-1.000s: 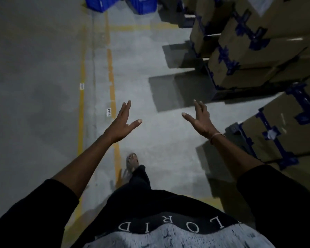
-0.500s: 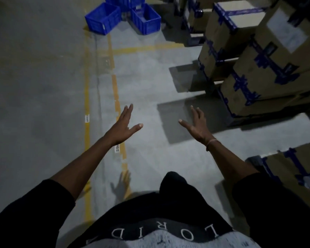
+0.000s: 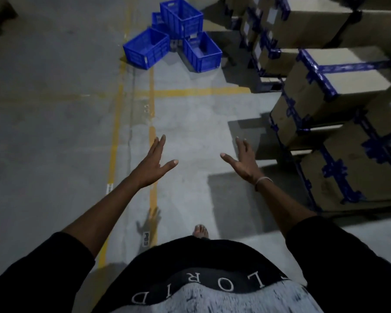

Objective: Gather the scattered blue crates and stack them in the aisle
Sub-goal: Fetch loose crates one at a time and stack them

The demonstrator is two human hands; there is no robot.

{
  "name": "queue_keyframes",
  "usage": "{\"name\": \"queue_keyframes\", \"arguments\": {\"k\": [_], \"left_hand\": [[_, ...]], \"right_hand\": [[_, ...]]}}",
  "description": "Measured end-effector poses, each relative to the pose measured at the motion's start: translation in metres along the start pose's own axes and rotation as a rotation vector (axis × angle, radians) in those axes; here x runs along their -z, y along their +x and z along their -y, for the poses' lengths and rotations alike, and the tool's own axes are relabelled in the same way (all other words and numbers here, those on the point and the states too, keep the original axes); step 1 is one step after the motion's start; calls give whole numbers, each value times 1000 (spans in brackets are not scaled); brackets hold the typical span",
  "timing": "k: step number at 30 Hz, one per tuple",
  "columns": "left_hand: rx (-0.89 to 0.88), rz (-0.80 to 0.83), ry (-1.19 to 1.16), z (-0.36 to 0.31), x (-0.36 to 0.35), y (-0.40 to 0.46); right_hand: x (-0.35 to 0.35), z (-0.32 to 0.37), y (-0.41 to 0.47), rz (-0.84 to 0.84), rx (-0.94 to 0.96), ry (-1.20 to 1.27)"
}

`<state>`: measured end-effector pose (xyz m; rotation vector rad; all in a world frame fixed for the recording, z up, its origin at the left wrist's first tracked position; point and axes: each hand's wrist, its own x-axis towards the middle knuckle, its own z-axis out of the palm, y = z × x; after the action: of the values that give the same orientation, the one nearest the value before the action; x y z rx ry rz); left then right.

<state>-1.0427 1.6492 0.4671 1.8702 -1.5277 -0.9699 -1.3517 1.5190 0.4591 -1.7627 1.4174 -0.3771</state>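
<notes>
Several blue plastic crates are clustered on the concrete floor far ahead, near the top of the view. One low crate (image 3: 146,48) lies at the left, another low crate (image 3: 202,50) at the right, and a taller stack (image 3: 181,18) stands behind them. My left hand (image 3: 152,164) and my right hand (image 3: 244,162) are both stretched out in front of me, fingers spread, palms facing each other, holding nothing. Both hands are well short of the crates.
Stacks of cardboard boxes (image 3: 339,91) bound with blue tape line the right side of the aisle. Yellow floor lines (image 3: 152,98) run forward toward the crates. One of my feet (image 3: 201,231) shows below, above my dark clothing.
The crates have come further into view and closer as I walk forward along the aisle. My hands stay outstretched and empty.
</notes>
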Motion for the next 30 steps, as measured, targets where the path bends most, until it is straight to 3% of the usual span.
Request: {"name": "queue_keyframes", "arguments": {"k": [6, 14, 30], "left_hand": [[52, -61, -58, 12, 49, 103], [131, -78, -123, 77, 139, 268], [116, 3, -82, 152, 371, 590]], "right_hand": [[7, 46, 132, 67, 39, -65], [-18, 107, 321, 91, 31, -74], [-73, 269, 631, -33, -44, 88]]}}
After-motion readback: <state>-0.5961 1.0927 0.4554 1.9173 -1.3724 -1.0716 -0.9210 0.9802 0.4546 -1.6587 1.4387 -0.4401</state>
